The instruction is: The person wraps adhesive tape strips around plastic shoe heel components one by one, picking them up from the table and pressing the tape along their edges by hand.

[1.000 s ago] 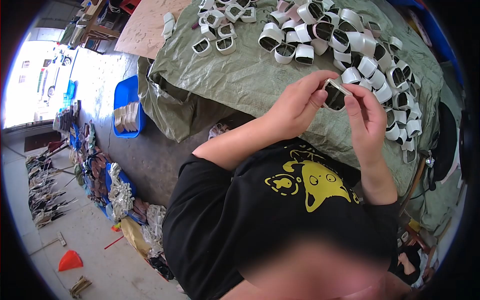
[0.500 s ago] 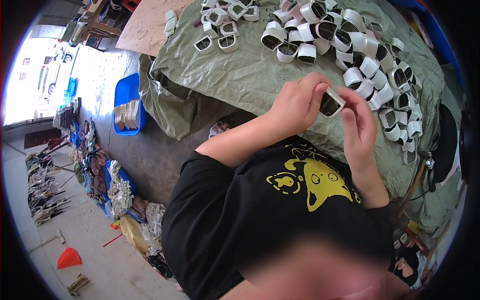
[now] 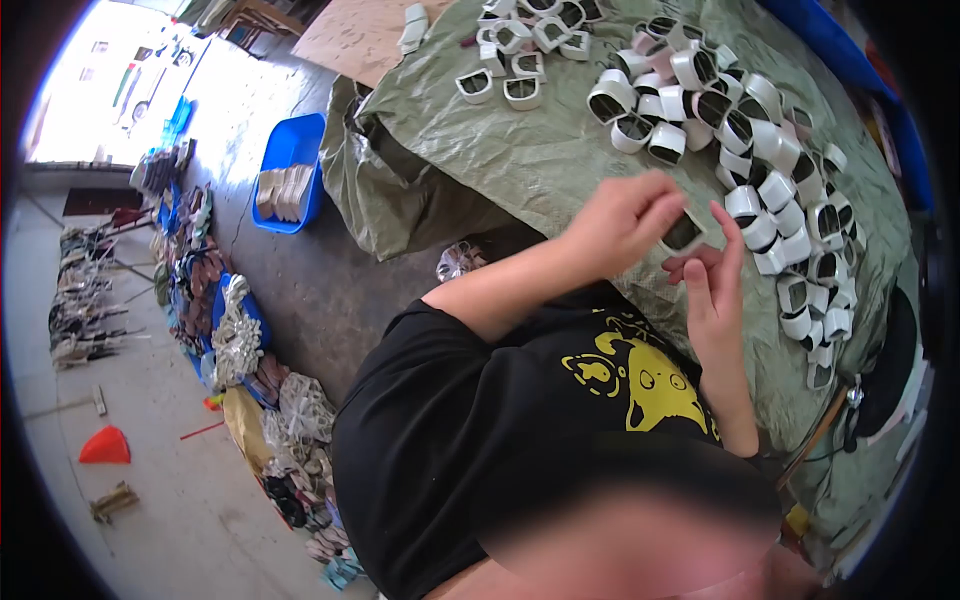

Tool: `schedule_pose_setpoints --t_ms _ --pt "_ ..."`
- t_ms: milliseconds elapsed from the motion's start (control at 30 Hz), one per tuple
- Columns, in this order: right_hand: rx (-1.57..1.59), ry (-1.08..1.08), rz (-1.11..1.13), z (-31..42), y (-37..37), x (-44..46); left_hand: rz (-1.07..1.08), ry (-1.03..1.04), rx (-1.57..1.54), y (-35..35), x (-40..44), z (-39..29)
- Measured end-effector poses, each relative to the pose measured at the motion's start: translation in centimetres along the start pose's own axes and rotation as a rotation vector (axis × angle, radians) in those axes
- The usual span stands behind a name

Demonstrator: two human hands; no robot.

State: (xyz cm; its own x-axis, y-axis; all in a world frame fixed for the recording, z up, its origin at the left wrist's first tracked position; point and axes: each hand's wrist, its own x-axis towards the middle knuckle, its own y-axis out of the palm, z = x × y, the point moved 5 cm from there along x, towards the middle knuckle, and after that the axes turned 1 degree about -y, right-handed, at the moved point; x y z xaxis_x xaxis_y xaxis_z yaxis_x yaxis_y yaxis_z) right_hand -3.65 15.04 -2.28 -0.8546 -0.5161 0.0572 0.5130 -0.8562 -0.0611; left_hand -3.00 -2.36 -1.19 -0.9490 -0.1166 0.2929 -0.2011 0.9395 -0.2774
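Observation:
My left hand (image 3: 628, 222) pinches a small white D-shaped loop (image 3: 684, 234) with a dark inside, over the front edge of the cloth-covered table. Its thumb and fingers close on the loop's upper left side. On the other side, my right hand (image 3: 715, 290) has its fingers apart, thumb and index finger raised. Its other fingertips are at the loop's lower edge; whether they touch it I cannot tell. Many similar white loops (image 3: 775, 190) lie heaped beyond my hands and to the right. A smaller group of loops (image 3: 512, 38) lies at the far left of the cloth.
Green tarpaulin cloth (image 3: 480, 140) covers the table and hangs over its left edge. A wooden board (image 3: 350, 40) adjoins it. On the floor at left are a blue bin (image 3: 290, 150) with stacked pale pieces, heaped bundles (image 3: 235, 335) and a red dustpan (image 3: 105, 446).
My right thumb and index finger have moved away from the loop and spread. My left hand still holds it, now turned over it more. The whole view has shifted and tilted.

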Motion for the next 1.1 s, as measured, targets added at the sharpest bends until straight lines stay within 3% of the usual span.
schedule_pose_setpoints --t_ms 67,200,233,300,467,600,667,733,767,800,900,967,1033,1100 --pt "0.006 0.023 0.051 -0.1 -0.1 0.0 -0.126 -0.023 0.107 -3.2 1.3 0.8" --pt "-0.067 0.087 0.068 -0.1 -0.7 -0.5 -0.443 -0.365 0.355 -13.0 4.7 2.5" --pt "-0.036 0.093 0.084 -0.2 -0.7 -0.6 -0.450 -0.368 0.358 -14.7 5.8 4.4" --pt "0.024 0.099 0.113 -0.4 -0.7 -0.6 -0.566 -0.015 0.843 -17.3 6.8 6.7" --pt "0.072 0.143 0.125 -0.4 -0.6 -0.7 -0.505 0.025 1.063 -14.9 6.6 7.9" --pt "0.074 0.129 0.107 -0.3 -1.2 -0.5 -0.663 0.237 1.011 -14.6 5.7 5.8" --pt "0.060 0.175 0.083 -0.6 -1.7 -0.2 -0.433 0.204 0.300 -13.1 5.0 1.4" --pt "0.048 0.208 0.065 -0.4 -2.4 0.1 -0.169 0.455 -0.523 -10.9 3.2 -4.2" --pt "-0.106 0.176 0.118 0.4 -2.7 0.6 0.058 0.515 -0.692 -10.2 1.6 -7.1" --pt "-0.256 0.139 0.171 1.2 -2.9 1.4 0.098 0.649 -0.839 -9.3 0.5 -9.7" --pt "-0.478 0.078 0.244 3.3 -2.0 3.2 0.097 0.942 -1.094 -7.4 -1.6 -14.4" --pt "-0.673 0.026 0.276 4.3 -1.4 4.6 0.148 0.881 -1.109 -7.7 -2.5 -15.6" --pt "-0.657 0.002 0.307 4.1 -0.7 6.1 0.235 0.756 -1.177 -7.7 -2.8 -15.9" --pt "-0.615 -0.036 0.366 3.5 0.5 7.9 0.276 0.765 -1.189 -8.3 -3.0 -15.8"
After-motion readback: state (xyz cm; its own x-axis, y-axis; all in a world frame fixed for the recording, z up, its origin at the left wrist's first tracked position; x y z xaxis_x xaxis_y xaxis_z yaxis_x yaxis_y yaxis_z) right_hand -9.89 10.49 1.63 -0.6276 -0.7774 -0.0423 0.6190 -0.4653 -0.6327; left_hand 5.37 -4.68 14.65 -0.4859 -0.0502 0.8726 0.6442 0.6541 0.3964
